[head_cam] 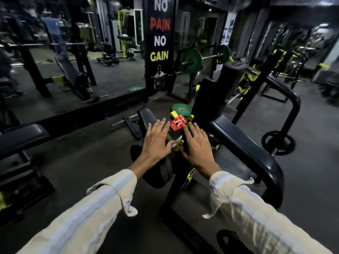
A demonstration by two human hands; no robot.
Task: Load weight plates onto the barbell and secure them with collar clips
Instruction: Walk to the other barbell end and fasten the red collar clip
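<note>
Dim gym floor [77, 162]; left hand [156, 140] and right hand [198, 143] hover spread, empty, near the ribbed red plastic collar clip [177, 122] at twelve o'clock.

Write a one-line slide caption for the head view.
Both open hands, left hand and right hand, reach toward a red collar clip near a green weight plate on the floor.

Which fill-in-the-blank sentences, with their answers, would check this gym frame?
1. The collar clip between the two hands is ____ in colour.
2. The left hand and right hand are both ____, gripping nothing.
3. The weight plate lying flat on the floor beyond the clip is ____.
4. The last word on the banner is ____.

Answers: red; open; green; GAIN
</note>
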